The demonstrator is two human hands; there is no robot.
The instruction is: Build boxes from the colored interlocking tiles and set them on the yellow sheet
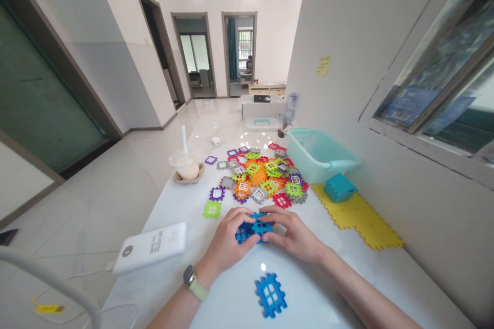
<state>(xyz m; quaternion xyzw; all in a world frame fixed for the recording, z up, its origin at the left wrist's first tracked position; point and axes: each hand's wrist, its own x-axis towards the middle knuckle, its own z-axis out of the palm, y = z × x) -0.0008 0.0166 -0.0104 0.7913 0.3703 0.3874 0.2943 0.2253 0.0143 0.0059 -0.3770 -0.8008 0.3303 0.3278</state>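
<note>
Near the middle of the white table, my left hand and my right hand hold a small structure of blue window-shaped pieces between them. The left fingers and thumb grip its left side; the right fingers and thumb grip its right side. A loose blue window piece lies flat on the table, closer to me. Beyond my hands is a pile of interlocking pieces in orange, green, red, purple and grey. One green piece lies at its near left edge.
A teal bin stands at the right by the wall, with a teal box on yellow joined panels. A drink cup in a holder and a white power bank are at the left. A white box stands farther back.
</note>
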